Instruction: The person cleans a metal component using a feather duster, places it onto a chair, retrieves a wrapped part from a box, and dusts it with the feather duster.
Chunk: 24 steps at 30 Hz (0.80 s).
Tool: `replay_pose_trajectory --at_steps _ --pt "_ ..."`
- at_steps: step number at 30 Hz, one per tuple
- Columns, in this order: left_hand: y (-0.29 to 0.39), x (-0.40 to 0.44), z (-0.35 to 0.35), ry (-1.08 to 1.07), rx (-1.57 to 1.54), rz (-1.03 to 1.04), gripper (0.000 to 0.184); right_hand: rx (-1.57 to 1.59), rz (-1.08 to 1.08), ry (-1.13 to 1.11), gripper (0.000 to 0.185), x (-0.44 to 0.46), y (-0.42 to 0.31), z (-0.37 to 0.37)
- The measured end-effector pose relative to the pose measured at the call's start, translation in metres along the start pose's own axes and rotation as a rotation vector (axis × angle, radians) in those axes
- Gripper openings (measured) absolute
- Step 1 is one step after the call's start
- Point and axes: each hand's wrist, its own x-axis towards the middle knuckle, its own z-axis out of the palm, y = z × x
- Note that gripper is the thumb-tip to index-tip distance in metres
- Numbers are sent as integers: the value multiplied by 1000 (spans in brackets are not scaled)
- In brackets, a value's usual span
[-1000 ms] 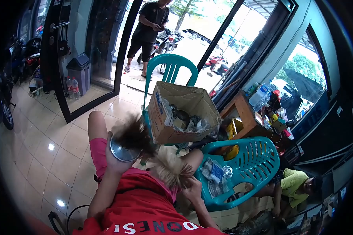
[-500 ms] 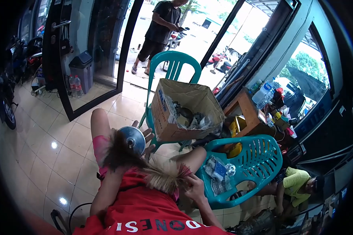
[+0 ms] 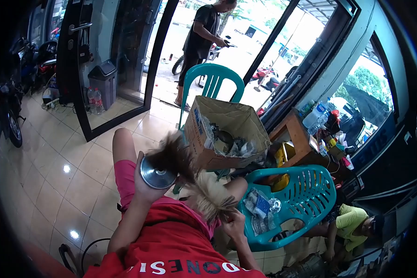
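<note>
Short of the cardboard box (image 3: 203, 147), your left hand (image 3: 146, 192), finger spread hidden, holds a metal disc (image 3: 155, 179); your right hand (image 3: 235, 224) pinches a feather duster (image 3: 209, 197). A teal chair (image 3: 214, 68) bears the box, a teal armchair (image 3: 289, 214) to its right.

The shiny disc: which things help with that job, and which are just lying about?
With the job: shiny disc in the left hand, duster in the right hand, perhaps the cardboard box.
Lying about, likely: bin, bottles.

It's shiny metal on the disc (image 3: 152, 178), rough fibres on the pale tuft (image 3: 208, 198), matt cardboard box (image 3: 199, 134), glossy tiles (image 3: 89, 187)!
</note>
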Motion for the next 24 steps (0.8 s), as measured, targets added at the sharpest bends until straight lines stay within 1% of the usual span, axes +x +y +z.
replay_pose_trajectory --at_steps 1,2,3,4,5,6,7,8,9,10,12,13,15,16,17,19,20,21,22,23,24 --pt "-3 3 -1 8 60 0 75 2 2 1 27 -1 -3 -2" --pt "-6 7 -2 15 121 0 77 -50 6 -74 27 -3 -7 -7" --pt "-6 8 -6 -28 13 -16 78 -101 9 -148 27 -3 -11 -9" --pt "-4 9 -4 -72 -96 -31 79 -101 7 -146 27 -4 -8 -6" --pt "-2 4 2 -106 -59 -13 78 -76 53 -103 26 -6 -2 -1" --pt "1 1 5 -77 -106 -5 78 -52 99 -64 25 -7 3 2" --pt "5 -2 8 -48 -152 3 77 -53 96 -68 25 -5 6 3" --pt "4 -3 9 -47 -152 7 77 -20 47 -35 26 -4 9 5" --pt "3 -3 12 -62 -106 21 77 14 -1 1 26 0 5 5" --pt "2 -1 10 -76 -82 14 77 17 0 2 26 0 -1 1" --pt "-1 2 5 -106 -33 1 78 -99 32 -145 24 0 -14 -10" --pt "-1 3 5 -109 0 19 79 -99 30 -141 24 0 -11 -6" --pt "3 2 9 -102 -75 -1 81 -42 32 -25 21 0 -3 2" --pt "5 2 12 -98 -113 -11 82 -43 29 -27 21 1 -1 1" --pt "6 1 9 -51 -89 -1 83 -20 47 -41 21 1 -2 1" --pt "0 6 9 21 121 20 83 8 70 -49 22 2 -11 -2" --pt "-3 8 9 59 225 25 83 -45 43 -101 21 3 -16 -6" --pt "0 12 7 27 137 3 82 -98 14 -153 20 4 -20 -9" --pt "3 13 8 -4 48 -16 81 -93 12 -150 20 1 -11 -6" --pt "5 10 11 -33 -69 -21 80 -76 64 -112 20 -5 5 1" --pt "8 7 9 -20 -89 -1 81 -58 115 -77 21 -1 3 4"
